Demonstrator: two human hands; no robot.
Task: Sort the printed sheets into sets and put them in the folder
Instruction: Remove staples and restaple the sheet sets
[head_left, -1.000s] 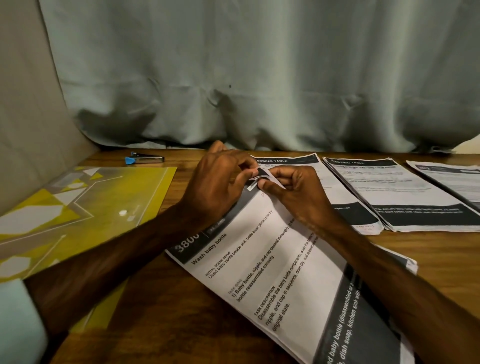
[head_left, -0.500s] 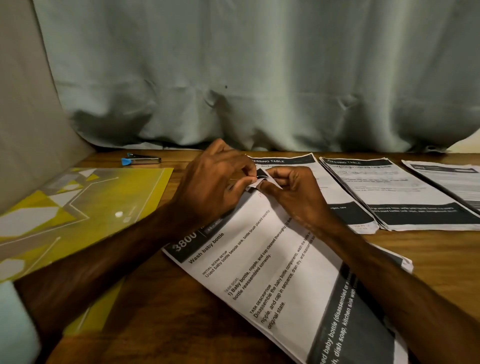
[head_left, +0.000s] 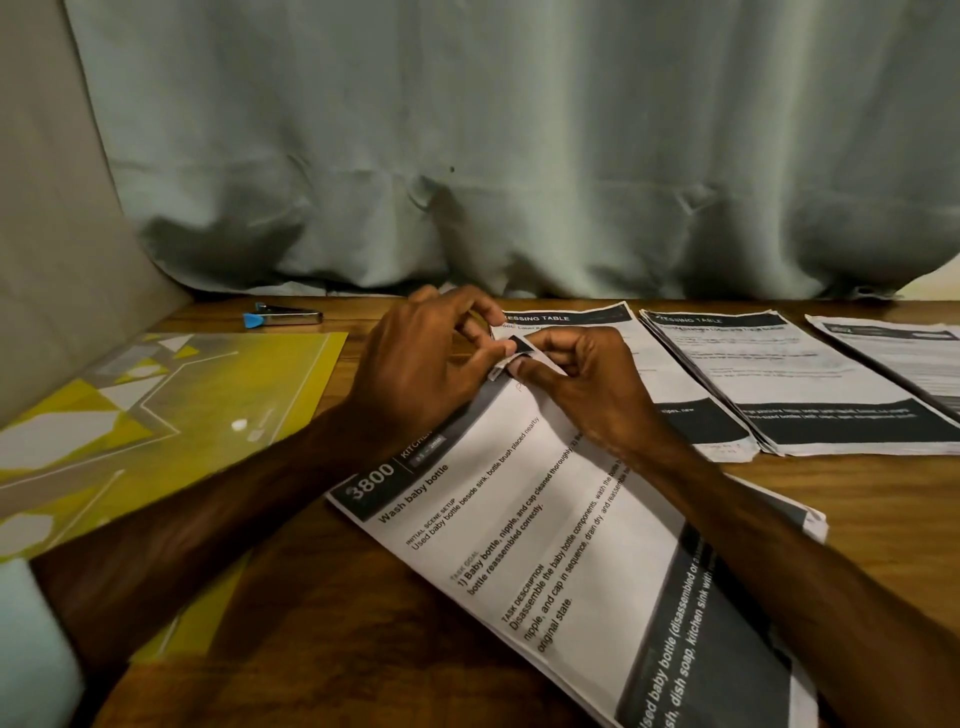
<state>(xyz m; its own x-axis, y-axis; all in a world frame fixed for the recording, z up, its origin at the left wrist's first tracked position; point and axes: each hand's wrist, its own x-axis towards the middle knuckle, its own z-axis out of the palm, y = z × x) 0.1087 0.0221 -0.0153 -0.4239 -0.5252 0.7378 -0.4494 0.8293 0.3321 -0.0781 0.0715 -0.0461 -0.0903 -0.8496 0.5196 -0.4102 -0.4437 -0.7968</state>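
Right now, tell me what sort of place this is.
Probably a makeshift desk at home: a wooden table set against a curtain, with printed sheets in stacks and a yellow folder laid out for paperwork.

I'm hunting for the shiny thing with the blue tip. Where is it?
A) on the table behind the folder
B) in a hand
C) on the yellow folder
A: the silver tool lies on the wooden table, just past the yellow folder's far edge.
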